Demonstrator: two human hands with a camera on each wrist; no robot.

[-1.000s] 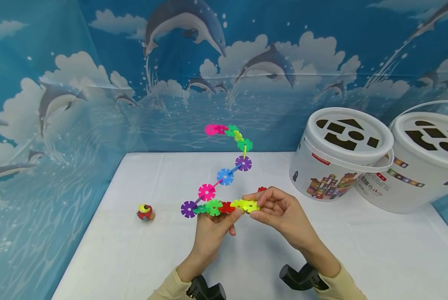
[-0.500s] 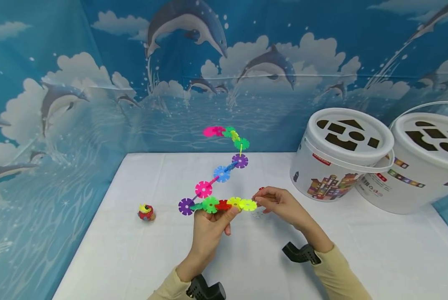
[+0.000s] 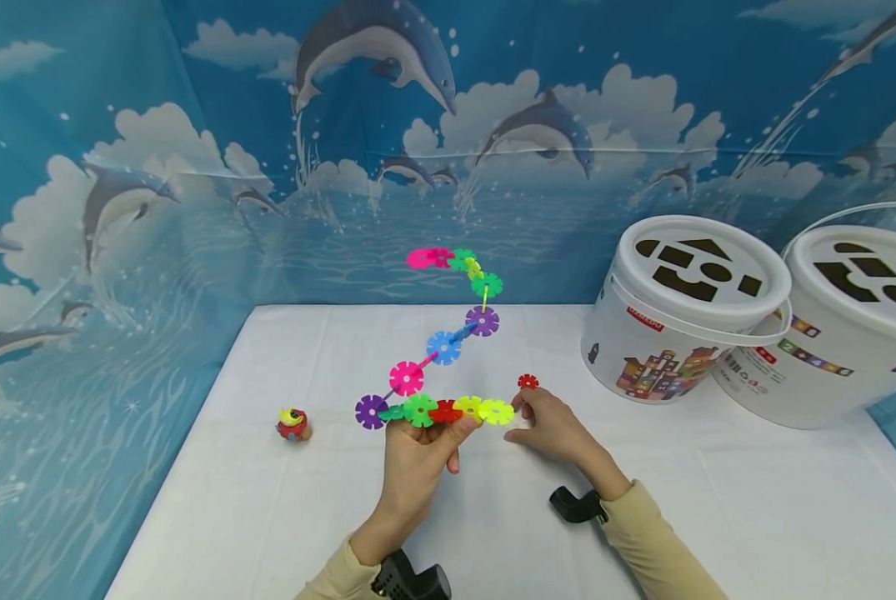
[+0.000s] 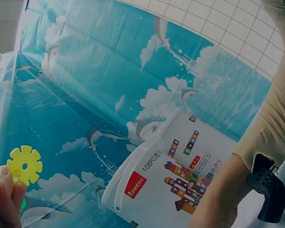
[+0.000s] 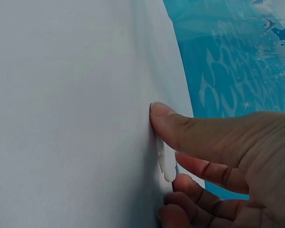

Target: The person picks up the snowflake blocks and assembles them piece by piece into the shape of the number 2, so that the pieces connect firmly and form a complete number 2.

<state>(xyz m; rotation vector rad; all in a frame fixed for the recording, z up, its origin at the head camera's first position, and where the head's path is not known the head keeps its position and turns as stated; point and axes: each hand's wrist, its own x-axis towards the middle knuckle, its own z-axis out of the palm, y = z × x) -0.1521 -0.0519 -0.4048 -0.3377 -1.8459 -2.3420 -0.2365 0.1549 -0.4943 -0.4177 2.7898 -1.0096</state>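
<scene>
My left hand point(image 3: 421, 462) holds up a long chain of interlocked plastic snowflake discs point(image 3: 421, 410), gripping it near its red and yellow discs. The chain runs left to a purple disc, then bends back and up to a pink end. In the left wrist view, a yellow disc point(image 4: 26, 164) stands beyond the left fingers. My right hand point(image 3: 556, 429) is low at the table. In the right wrist view its thumb and fingers are at opposite edges of a white snowflake disc point(image 5: 167, 164), seen nearly edge-on. A small red disc point(image 3: 528, 381) lies just beyond the right fingertips.
A small red and yellow toy figure point(image 3: 292, 425) stands on the left of the white-covered table point(image 3: 252, 517). Two lidded white buckets, a nearer one point(image 3: 605, 350) and another point(image 3: 853, 392), stand at the back right. A dolphin-print backdrop point(image 3: 448, 217) rises behind.
My right hand has left the yellow end of the chain and gone down to the white disc on the table. The left hand and chain have shifted slightly left.
</scene>
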